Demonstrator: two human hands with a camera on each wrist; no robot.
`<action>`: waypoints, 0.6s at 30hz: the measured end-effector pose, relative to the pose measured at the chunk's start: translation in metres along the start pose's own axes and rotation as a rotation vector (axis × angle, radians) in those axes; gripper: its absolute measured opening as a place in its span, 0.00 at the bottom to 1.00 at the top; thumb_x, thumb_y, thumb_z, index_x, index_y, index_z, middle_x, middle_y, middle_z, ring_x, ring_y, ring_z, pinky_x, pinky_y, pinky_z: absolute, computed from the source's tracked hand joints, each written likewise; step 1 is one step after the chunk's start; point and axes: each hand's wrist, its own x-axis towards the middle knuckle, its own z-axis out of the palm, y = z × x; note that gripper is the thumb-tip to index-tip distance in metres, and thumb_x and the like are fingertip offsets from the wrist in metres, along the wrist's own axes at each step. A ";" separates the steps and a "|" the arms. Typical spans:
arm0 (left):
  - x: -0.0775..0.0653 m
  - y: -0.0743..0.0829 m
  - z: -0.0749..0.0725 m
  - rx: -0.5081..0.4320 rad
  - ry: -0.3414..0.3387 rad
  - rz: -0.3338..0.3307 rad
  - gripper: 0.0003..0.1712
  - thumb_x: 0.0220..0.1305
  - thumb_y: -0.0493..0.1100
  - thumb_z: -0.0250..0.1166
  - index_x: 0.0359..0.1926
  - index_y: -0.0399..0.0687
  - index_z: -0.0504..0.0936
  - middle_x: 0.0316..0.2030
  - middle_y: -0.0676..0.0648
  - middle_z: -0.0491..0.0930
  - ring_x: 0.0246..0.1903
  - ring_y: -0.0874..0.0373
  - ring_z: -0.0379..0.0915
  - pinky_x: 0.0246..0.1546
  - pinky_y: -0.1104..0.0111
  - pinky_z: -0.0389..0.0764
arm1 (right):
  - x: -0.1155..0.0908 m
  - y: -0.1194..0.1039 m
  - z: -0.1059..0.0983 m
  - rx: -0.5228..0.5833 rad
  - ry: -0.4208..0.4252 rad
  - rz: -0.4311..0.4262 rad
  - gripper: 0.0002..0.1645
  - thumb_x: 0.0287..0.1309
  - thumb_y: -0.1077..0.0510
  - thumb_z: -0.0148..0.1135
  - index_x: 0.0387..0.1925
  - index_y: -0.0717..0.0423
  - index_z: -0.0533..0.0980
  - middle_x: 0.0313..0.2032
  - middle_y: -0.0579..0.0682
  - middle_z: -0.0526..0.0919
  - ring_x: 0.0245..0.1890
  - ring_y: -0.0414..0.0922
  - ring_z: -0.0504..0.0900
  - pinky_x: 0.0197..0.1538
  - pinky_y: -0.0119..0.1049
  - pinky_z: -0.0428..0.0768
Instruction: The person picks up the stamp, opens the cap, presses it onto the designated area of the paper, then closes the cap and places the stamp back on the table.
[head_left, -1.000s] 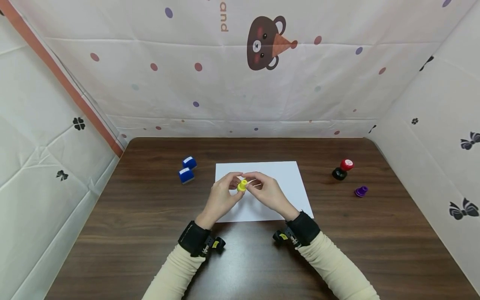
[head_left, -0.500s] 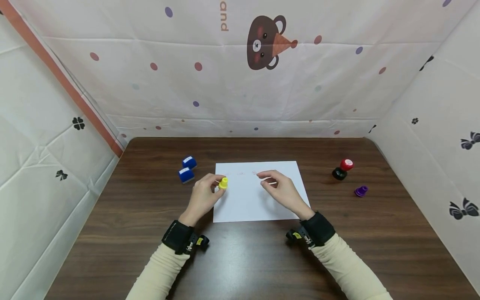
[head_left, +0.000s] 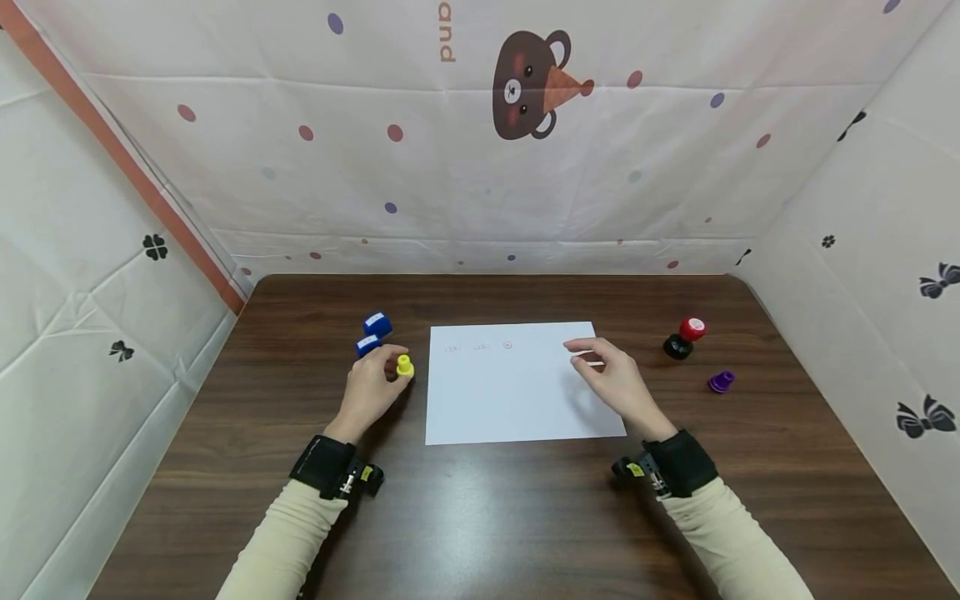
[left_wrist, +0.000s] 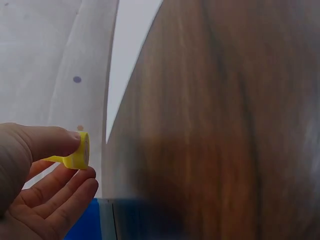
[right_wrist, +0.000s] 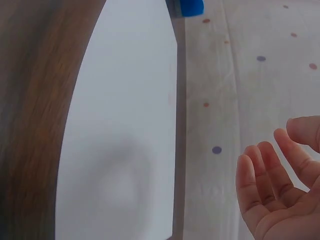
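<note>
From here I see the left hand (head_left: 367, 392) pinching the small yellow stamp (head_left: 405, 367) left of the white sheet (head_left: 480, 396), while the right hand (head_left: 618, 383), fingers loosely parted, hangs over the sheet's right side, holding nothing. I'd judge a light, steady pinch best, with the flat face (left_wrist: 86, 150) kept off the nearer blue block (head_left: 367, 344) just beyond; I see no container

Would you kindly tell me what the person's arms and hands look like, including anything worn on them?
The left sleeve and right sleeve are cream and wrinkled. Each wrist wears a broad black band bearing a small black device with a yellow mark. The left hand and right hand are ungloved.
</note>
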 end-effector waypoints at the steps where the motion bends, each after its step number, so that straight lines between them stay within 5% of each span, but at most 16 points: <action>1: 0.001 -0.001 -0.001 0.011 -0.004 -0.005 0.21 0.52 0.37 0.68 0.49 0.44 0.76 0.41 0.42 0.79 0.37 0.51 0.78 0.40 0.59 0.81 | -0.001 0.001 -0.002 -0.001 -0.002 0.008 0.16 0.58 0.61 0.60 0.49 0.53 0.76 0.47 0.52 0.79 0.43 0.47 0.79 0.47 0.46 0.80; 18: 0.011 -0.010 0.002 0.124 -0.075 -0.018 0.18 0.52 0.36 0.68 0.45 0.42 0.78 0.44 0.40 0.79 0.43 0.46 0.77 0.44 0.54 0.79 | -0.016 0.022 -0.030 -0.092 0.023 0.044 0.16 0.61 0.57 0.57 0.51 0.54 0.74 0.48 0.55 0.78 0.47 0.50 0.77 0.50 0.51 0.77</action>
